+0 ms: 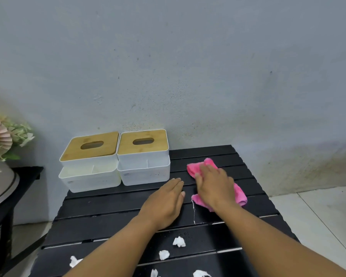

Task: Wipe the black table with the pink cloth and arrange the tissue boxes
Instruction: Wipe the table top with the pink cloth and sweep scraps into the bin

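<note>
Black slats make up the worktop (pixel 108 206), which stands against a grey wall (pixel 188 66). The pink cloth (pixel 209 162) lies crumpled on the far right part of the worktop, under the right hand (pixel 214 184). That hand rests palm down on the cloth with the fingers stretched out flat, pressing rather than gripping; it is a little blurred. Pink folds show beyond the fingertips and on the wrist side. A thin white thread (pixel 193 212) trails from the cloth's near edge across the slats.

The left hand (pixel 164 202) lies flat on the bare worktop just beside the cloth, fingers straight and together, holding nothing.

Two white tissue boxes sit at the far left corner by the wall, side by side and touching. The left box (pixel 90 145) is turned slightly; the right box (pixel 143 141) sits squarer to the wall. Each has a wooden lid with an oval slot and an open tray at its front.

Several white paper scraps (pixel 179 241) lie scattered on the near slats, between and around the forearms.

To the left stands a side table (pixel 0 188) with flowers (pixel 0 136). Pale tiled floor (pixel 318 216) shows on the right.
</note>
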Motion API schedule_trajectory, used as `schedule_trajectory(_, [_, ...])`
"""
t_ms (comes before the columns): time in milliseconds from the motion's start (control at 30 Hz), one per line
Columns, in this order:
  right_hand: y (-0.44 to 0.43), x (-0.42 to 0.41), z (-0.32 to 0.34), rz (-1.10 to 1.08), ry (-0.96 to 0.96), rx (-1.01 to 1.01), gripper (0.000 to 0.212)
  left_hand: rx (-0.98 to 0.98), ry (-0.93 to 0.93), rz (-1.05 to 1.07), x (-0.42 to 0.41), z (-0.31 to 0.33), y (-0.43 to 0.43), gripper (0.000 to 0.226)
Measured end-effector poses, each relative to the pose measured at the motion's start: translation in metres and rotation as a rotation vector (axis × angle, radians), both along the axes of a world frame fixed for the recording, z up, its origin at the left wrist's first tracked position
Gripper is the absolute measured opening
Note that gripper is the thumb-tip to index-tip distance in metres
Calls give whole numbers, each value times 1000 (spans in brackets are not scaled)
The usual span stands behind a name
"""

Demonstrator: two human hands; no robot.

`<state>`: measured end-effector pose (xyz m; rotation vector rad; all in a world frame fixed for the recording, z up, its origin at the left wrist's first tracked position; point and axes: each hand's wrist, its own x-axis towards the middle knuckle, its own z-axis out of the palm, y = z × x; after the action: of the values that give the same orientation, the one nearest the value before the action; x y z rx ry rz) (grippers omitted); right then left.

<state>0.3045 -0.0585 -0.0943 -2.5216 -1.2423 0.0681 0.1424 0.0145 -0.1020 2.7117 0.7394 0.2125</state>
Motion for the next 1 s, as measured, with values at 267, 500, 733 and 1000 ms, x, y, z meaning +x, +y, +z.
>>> schedule_trajectory(267, [11, 29, 1, 41, -1, -124, 48, -45, 33, -27, 9, -7, 4, 56])
schedule_trajectory(500, [43, 33, 1, 109, -46, -146, 61, -27, 154, -16, 18, -1, 8, 59])
schedule_trajectory(733, [39, 68, -2, 183, 4, 19, 55, 25, 154, 3, 25, 3, 11, 56])
schedule_trajectory(1000, [44, 67, -7, 93, -37, -24, 41, 13, 36, -133, 1, -11, 26, 54])
